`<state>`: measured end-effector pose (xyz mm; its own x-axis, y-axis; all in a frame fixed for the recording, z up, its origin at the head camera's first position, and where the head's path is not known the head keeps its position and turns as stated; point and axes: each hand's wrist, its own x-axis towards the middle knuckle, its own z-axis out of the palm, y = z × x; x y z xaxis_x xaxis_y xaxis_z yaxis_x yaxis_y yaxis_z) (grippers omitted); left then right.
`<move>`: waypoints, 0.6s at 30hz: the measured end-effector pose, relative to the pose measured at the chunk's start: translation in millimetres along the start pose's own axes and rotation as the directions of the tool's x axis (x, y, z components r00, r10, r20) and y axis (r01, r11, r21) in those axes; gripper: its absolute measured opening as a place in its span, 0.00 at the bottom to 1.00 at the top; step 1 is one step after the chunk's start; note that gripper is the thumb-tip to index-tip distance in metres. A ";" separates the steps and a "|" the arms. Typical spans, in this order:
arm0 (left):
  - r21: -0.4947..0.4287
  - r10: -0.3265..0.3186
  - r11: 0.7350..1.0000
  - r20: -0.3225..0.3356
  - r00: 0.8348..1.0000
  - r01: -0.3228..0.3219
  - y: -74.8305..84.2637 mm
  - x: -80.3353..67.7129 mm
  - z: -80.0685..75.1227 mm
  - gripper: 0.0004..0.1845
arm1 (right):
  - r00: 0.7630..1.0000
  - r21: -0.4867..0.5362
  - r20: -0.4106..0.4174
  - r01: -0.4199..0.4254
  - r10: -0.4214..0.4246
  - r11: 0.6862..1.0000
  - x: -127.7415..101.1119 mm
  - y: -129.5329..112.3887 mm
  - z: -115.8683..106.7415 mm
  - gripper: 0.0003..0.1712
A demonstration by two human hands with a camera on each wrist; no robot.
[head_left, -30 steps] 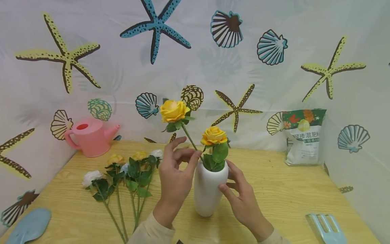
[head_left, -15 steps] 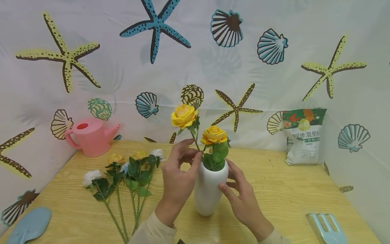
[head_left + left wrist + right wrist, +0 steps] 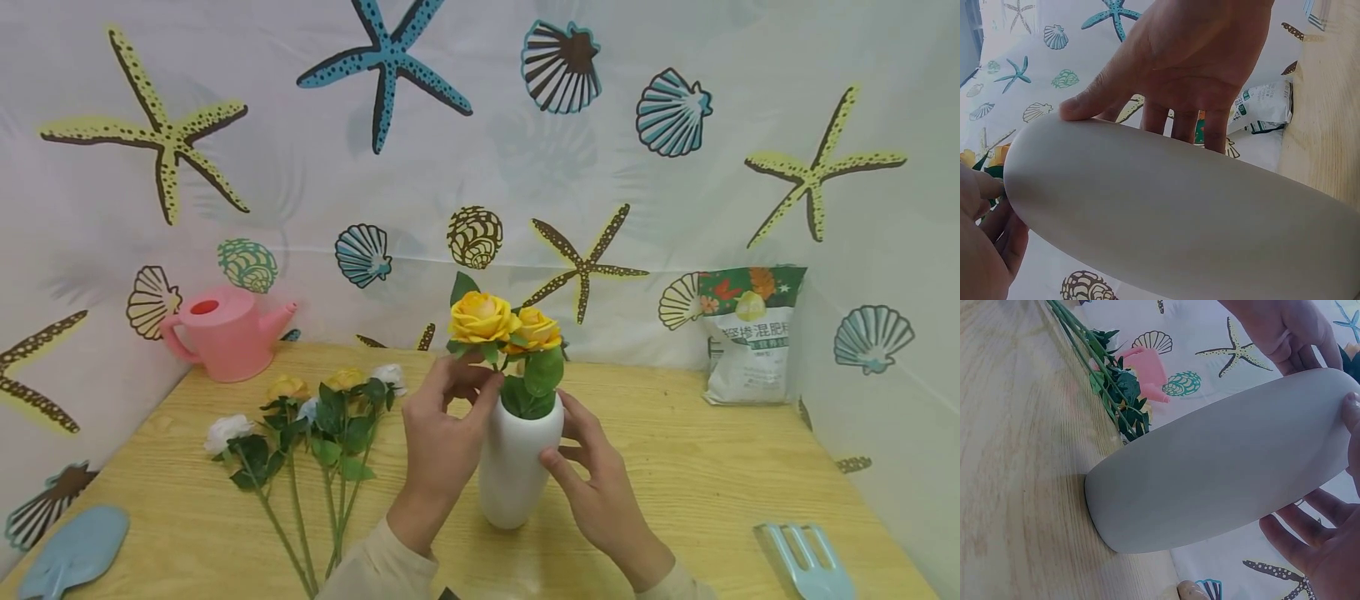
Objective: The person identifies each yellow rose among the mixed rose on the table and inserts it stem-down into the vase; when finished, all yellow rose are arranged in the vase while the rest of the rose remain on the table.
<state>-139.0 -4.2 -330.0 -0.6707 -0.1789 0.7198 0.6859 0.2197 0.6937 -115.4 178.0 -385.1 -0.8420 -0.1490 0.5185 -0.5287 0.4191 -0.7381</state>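
A white vase (image 3: 513,475) stands upright on the wooden table. My left hand (image 3: 444,433) pinches the stem of a yellow rose (image 3: 480,317) at the vase's mouth, its bloom just above the fingers. Another yellow rose (image 3: 538,330) with green leaves stands in the vase, partly behind the first bloom. Around the vase's right upper side, my right hand (image 3: 600,487) holds it between thumb and fingers. In the left wrist view the vase (image 3: 1166,206) covers much of the frame, hiding part of the fingers. The stem's lower part is out of sight.
Several white, yellow and pale blue flowers (image 3: 330,454) lie left of the vase. A pink watering can (image 3: 228,337) stands behind them. At back right is a fertilizer bag (image 3: 750,346). A blue shovel (image 3: 78,546) and blue fork (image 3: 808,562) lie near the front corners.
The rose in my left hand has come down and to the right, from leaning left to beside the other bloom. My right hand has stayed on the vase.
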 end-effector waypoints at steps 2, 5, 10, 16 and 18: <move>-0.009 -0.019 1.000 -0.003 1.000 0.019 -1.3 -0.9 1.0 0.12 | 1.000 -0.002 0.000 -0.005 0.005 1.000 0.3 -0.2 0.0 0.38; -0.022 -0.052 0.998 -0.007 0.999 0.052 -1.9 -2.0 2.0 0.11 | 1.000 -0.004 -0.001 -0.003 0.003 1.000 0.1 -0.4 0.1 0.38; -0.045 -0.128 0.991 -0.011 0.992 0.128 -0.5 -3.5 2.7 0.10 | 1.000 -0.003 0.002 0.011 -0.011 1.000 -0.3 -0.6 0.2 0.37; -0.053 -0.224 0.973 -0.004 0.975 0.224 -0.6 -4.4 3.6 0.10 | 1.000 -0.007 0.003 0.015 -0.015 1.000 -0.3 -1.3 0.0 0.37; -0.048 -0.248 0.968 0.002 0.969 0.247 -1.9 -4.6 4.1 0.09 | 1.000 -0.010 0.000 0.010 -0.010 1.000 -0.4 -1.4 0.1 0.37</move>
<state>-138.4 0.2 -334.7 -0.8202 -0.2260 0.5256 0.5114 0.1221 0.8506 -114.3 177.4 -384.3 -0.8369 -0.1532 0.5256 -0.5357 0.4266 -0.7287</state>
